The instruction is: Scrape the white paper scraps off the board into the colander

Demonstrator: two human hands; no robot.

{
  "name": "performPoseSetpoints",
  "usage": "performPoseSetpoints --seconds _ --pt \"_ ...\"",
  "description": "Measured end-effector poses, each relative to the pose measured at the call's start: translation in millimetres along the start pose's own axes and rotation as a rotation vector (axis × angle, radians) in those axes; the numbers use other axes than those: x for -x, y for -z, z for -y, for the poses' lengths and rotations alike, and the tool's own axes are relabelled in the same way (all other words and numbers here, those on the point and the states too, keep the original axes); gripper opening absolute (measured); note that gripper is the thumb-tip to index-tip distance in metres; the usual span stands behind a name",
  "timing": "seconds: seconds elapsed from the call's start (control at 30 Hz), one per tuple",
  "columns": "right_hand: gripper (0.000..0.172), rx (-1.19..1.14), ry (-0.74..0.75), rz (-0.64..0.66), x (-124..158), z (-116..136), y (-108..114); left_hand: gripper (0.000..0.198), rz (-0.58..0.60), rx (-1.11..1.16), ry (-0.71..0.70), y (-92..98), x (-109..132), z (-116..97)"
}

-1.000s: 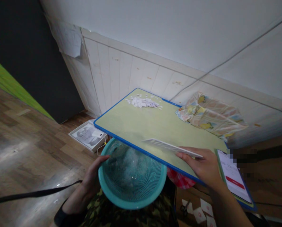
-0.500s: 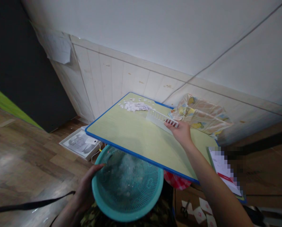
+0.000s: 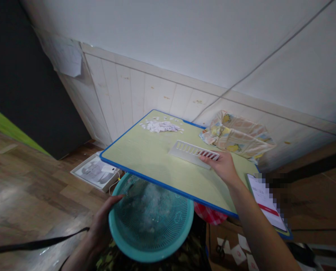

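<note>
My right hand (image 3: 219, 163) is closed round the right end of a long white plastic piece with a row of slots (image 3: 189, 149), tilted over the pale yellow tabletop (image 3: 145, 154). Whether its lower edge touches the top I cannot tell. Farther back on the table lies a pile of small white paper scraps (image 3: 162, 126), apart from the slotted piece. Below the table's near edge, my left hand (image 3: 107, 210) grips the rim of a turquoise plastic basket (image 3: 151, 256), thumb over the edge. Inside it is a whitish, translucent fluffy mass (image 3: 151, 209).
A patterned cloth (image 3: 238, 135) lies at the table's back right, near a clipboard with papers (image 3: 266, 203). On the floor are an open white box (image 3: 96, 173), scissors (image 3: 220, 250) and paper pieces (image 3: 238, 254). A red checked item (image 3: 210, 213) shows under the table.
My right hand has drawn the slotted piece toward me and slightly right, away from the paper pile, tilting it so more of its slotted face shows. My left hand stays on the basket.
</note>
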State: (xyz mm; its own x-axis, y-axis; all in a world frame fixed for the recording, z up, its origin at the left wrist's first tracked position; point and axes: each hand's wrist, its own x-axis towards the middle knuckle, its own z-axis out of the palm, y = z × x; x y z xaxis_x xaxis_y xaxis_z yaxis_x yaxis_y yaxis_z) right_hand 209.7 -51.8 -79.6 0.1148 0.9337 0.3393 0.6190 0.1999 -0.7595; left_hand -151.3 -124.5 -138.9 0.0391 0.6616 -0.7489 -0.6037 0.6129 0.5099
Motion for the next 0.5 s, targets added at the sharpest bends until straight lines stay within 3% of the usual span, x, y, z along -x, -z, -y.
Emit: performPoseSetpoints --seconds 0.17,0.33,0.5 --pt "0.035 0.007 -0.016 -0.13 -17.0 -11.7 -9.9 0.016 -0.001 -0.005 0.012 1.2 -0.1 0.0" --pt "0.038 0.007 0.0 -0.071 -36.7 -19.5 -25.0 0.016 0.001 -0.03 -0.028 2.8 -0.6 1.2" --pt "0.039 0.017 0.002 -0.039 -35.6 -17.8 -27.2 0.021 -0.009 -0.036 -0.027 2.9 -2.9 1.6"
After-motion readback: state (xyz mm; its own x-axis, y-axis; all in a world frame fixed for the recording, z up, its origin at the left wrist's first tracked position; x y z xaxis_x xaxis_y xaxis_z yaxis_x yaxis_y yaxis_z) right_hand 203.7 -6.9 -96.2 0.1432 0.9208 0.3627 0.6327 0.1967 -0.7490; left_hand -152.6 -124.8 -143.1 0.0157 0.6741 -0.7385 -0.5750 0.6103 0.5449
